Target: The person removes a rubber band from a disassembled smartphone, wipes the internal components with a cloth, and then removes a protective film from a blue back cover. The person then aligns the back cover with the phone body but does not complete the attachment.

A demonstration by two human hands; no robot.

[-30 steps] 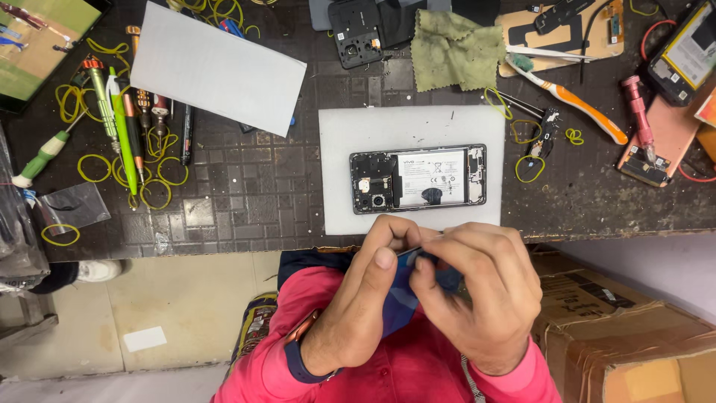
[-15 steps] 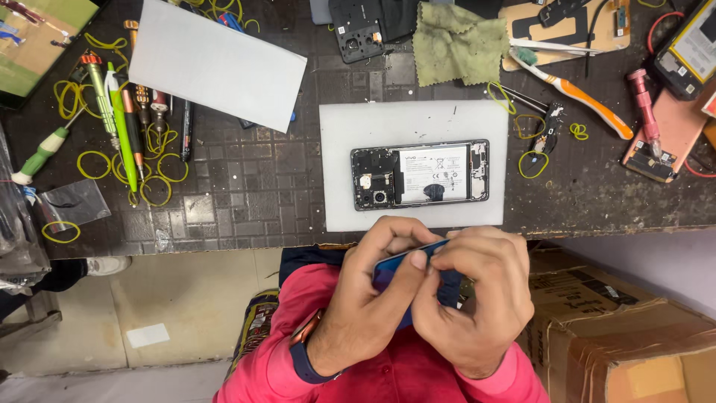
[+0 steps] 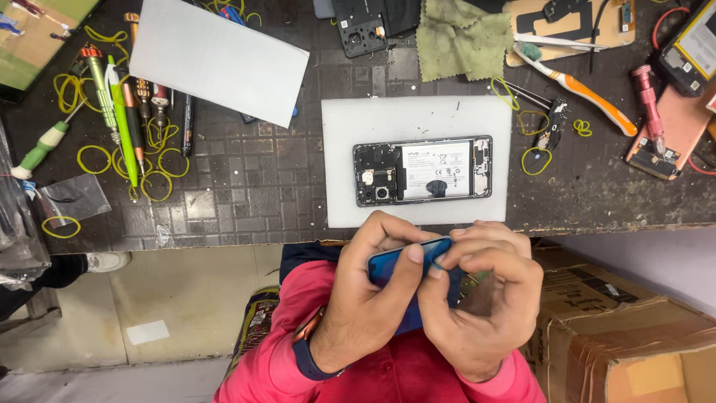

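White battery label [image 3: 438,170] on opened phone; brown cardboard box [image 3: 634,336], perhaps taped, lower right.

Your hands [image 3: 436,298] grip a glossy, smooth blue plastic back cover [image 3: 406,257]. The desk [image 3: 253,194] shows a worn, matt, gridded dark surface. The white pad [image 3: 343,201] looks matt and foam-like. The green cloth [image 3: 462,37] appears soft and rough-woven. The cardboard box [image 3: 634,336] is matt brown.

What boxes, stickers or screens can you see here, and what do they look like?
Cardboard box: bottom right, below the workbench, brown, taped.
Battery label: inside the opened phone on the white mat, white rectangle, small dark marks.
Second battery label: top right corner, pale rectangle, yellow edge.
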